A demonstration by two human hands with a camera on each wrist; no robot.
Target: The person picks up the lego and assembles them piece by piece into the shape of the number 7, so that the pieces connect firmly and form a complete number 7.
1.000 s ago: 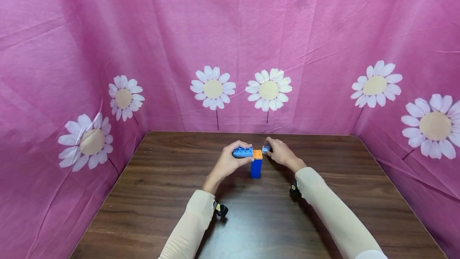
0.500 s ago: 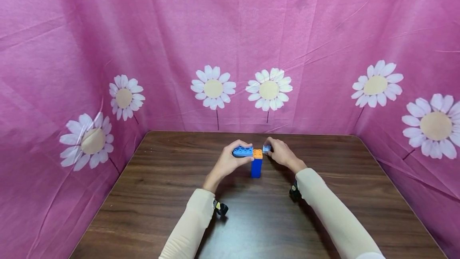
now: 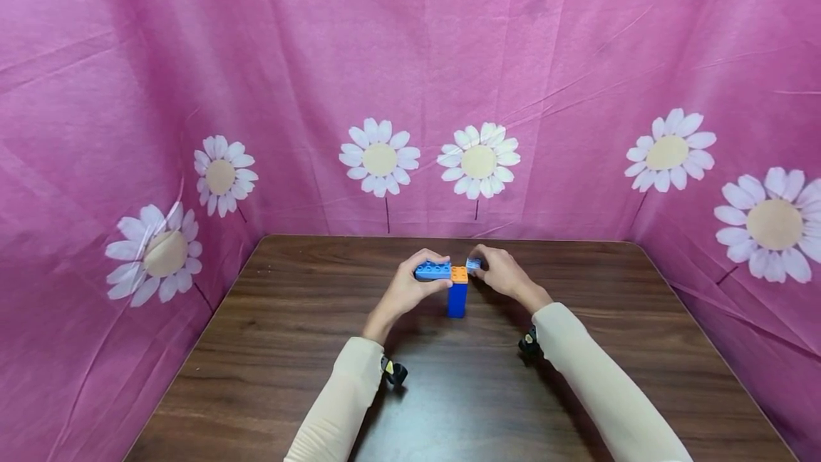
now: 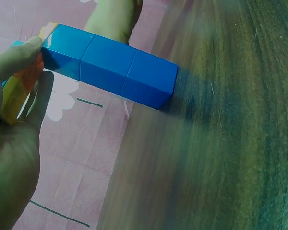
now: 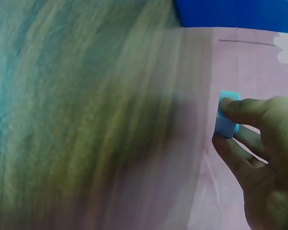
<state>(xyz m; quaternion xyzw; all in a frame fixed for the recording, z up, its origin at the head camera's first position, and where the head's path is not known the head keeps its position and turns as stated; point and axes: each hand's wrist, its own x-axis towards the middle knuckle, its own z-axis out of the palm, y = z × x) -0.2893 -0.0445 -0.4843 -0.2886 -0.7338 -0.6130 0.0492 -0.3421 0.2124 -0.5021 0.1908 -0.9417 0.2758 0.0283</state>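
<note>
A column of dark blue bricks (image 3: 457, 301) stands upright on the table, topped by an orange studded brick (image 3: 459, 274). To its left, a lighter blue studded brick (image 3: 433, 271) sits level with the column's top. My left hand (image 3: 405, 292) holds this upper part between thumb and fingers; the left wrist view shows orange (image 4: 32, 72) and yellow (image 4: 13, 99) pieces within that grip. Right of the column, my right hand (image 3: 505, 274) pinches a small light blue brick (image 5: 227, 115) by its edges. It is held close beside the orange brick.
The brown wooden table (image 3: 288, 405) reaches back to a pink cloth (image 3: 423, 55) with printed daisies, which hangs behind it and along both sides. Each wrist carries a small black camera, one on the left (image 3: 395, 372) and one on the right (image 3: 529, 342).
The small light blue brick in my right hand has shifted very slightly left towards the orange brick since half a second ago. My left hand and the column hold still.
</note>
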